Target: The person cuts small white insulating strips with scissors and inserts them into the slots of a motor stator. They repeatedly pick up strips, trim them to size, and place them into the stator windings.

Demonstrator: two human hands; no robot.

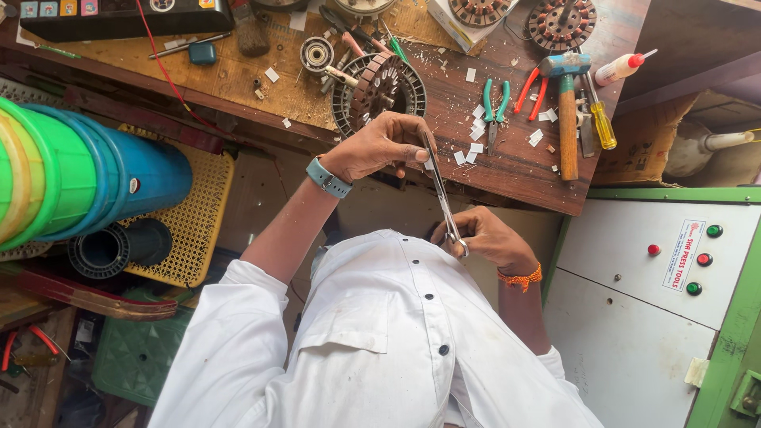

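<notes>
My right hand (485, 238), with an orange thread band at the wrist, grips the handles of long metal scissors (441, 190) close to my white shirt. The blades point up toward my left hand (379, 147), which wears a light blue watch. That left hand pinches a small white paper piece (428, 164) at the blades, just in front of the wooden bench's edge. A round motor stator (380, 87) with copper windings lies on the bench (507, 170) right behind my left hand. Cut white paper bits (472, 150) are scattered beside it.
On the bench to the right lie green-handled pliers (495, 107), red-handled pliers (529, 91), a hammer (567, 111), a yellow screwdriver (602, 123) and a glue bottle (622, 67). Stacked green and blue plastic tubs (71, 174) stand left. A white and green machine cabinet (634, 317) with buttons stands right.
</notes>
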